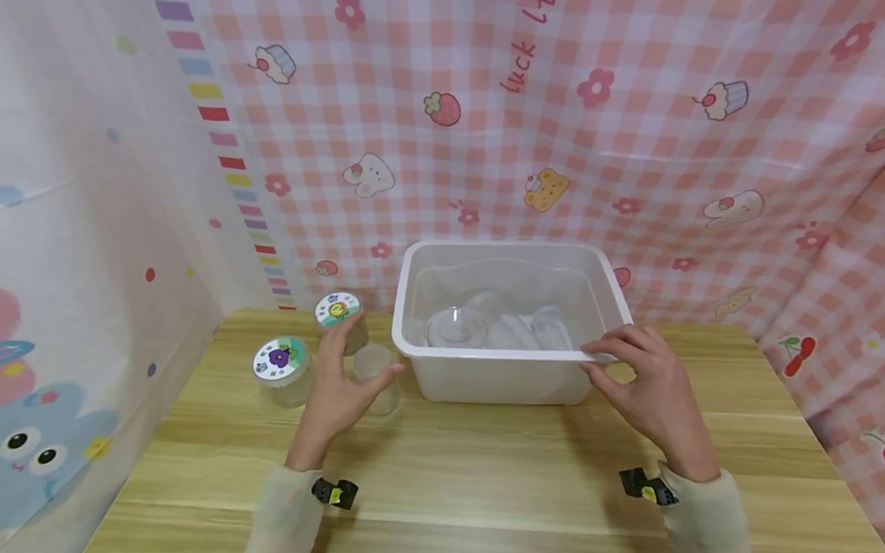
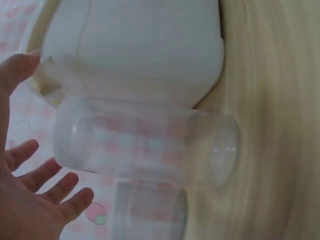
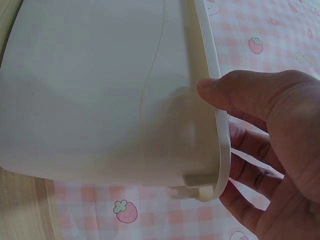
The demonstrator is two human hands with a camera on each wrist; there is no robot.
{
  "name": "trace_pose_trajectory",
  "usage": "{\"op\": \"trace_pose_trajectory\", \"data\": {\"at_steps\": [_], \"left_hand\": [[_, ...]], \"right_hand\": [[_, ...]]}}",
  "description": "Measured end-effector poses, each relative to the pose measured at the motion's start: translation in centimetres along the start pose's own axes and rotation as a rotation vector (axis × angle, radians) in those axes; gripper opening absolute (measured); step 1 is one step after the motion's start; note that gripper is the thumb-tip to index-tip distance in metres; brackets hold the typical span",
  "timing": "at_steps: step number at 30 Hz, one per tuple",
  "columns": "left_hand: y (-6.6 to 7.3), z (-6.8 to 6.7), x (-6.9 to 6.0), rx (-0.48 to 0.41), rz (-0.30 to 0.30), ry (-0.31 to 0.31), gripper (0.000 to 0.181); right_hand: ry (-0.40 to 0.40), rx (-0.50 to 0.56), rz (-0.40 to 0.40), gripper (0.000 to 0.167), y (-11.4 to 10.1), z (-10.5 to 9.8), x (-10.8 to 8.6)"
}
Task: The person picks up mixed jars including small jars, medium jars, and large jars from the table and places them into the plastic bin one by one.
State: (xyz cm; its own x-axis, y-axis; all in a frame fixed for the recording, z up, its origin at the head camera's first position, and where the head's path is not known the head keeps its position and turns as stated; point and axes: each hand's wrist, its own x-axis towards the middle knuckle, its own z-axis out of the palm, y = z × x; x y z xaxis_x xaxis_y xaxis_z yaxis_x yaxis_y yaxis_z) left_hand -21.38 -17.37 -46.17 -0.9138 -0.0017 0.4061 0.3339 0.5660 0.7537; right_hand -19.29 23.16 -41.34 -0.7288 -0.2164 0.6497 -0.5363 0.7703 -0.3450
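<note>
A clear, lidless cylindrical jar (image 1: pixel 376 380) (image 2: pixel 145 140) stands on the table just left of a white plastic bin (image 1: pixel 500 378) (image 2: pixel 140 45) (image 3: pixel 100 95). Around its top, my left hand (image 1: pixel 343 394) (image 2: pixel 30 185) is spread with thumb and fingers apart, not closed on it. My right hand (image 1: pixel 654 382) (image 3: pixel 270 135) pinches the bin's front right rim, thumb outside and fingers over the edge. Inside the bin lie clear plastic pieces, among them a round one (image 1: pixel 456 327) and a cylindrical one (image 1: pixel 550 329).
Two clear jars with printed lids, one with a purple flower (image 1: pixel 280 360) and one with a yellow flower (image 1: pixel 337 309), stand left of the bin. A pink checked cloth (image 1: pixel 422 177) hangs behind the wooden table (image 1: pixel 483 483).
</note>
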Motion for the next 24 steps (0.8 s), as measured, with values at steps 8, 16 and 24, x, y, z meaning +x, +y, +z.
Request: {"op": "trace_pose_trajectory", "data": {"at_steps": [8, 16, 24], "left_hand": [[-1.7, 0.4, -0.5, -0.152, -0.182, -0.103, 0.092], [-3.3, 1.1, -0.9, -0.323, -0.319, -0.159, 0.079], [-4.8, 1.2, -1.7, -0.403, -0.377, -0.174, 0.069]], "right_hand": [[-0.006, 0.002, 0.016, 0.024, 0.1, -0.1, -0.1], [-0.007, 0.007, 0.029, 0.024, 0.2, -0.2, -0.1], [-0.004, 0.023, 0.009, 0.024, 0.2, -0.1, -0.1]]}}
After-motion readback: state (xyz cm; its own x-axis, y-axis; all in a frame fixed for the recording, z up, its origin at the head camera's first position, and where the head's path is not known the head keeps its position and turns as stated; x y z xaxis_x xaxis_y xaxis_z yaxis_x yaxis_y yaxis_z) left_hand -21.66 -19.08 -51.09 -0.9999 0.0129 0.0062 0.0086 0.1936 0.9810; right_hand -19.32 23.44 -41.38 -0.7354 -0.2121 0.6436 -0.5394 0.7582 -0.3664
